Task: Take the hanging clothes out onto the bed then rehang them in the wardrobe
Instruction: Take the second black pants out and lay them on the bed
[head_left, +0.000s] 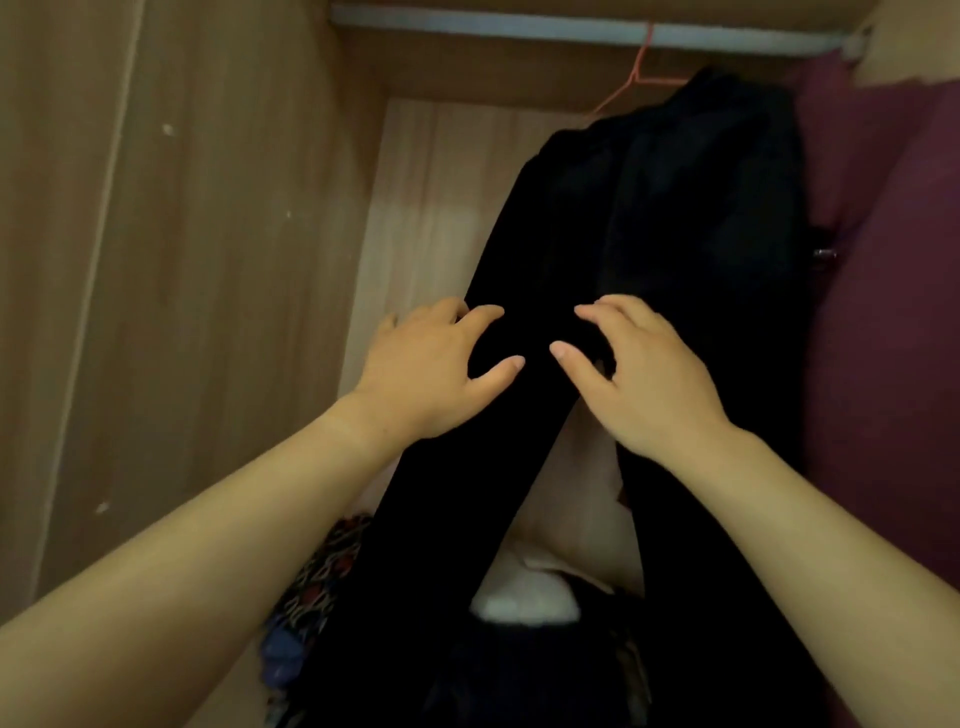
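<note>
A left hand (431, 364) and a right hand (641, 376) rested on a black garment (675, 208) hanging in a wooden wardrobe (182, 260).
From the left, past the pale wood wall, both hands were released, fingers spread and lightly curved against the cloth, gripping nothing. The garment hung from a pink hanger (636, 78) on the rail (519, 26), beside maroon cloth (883, 286) at far right. Patterned clothes (322, 571) lay heaped low and near. No bed showed, so it was unclear whether this was the taking out or the rehanging.
</note>
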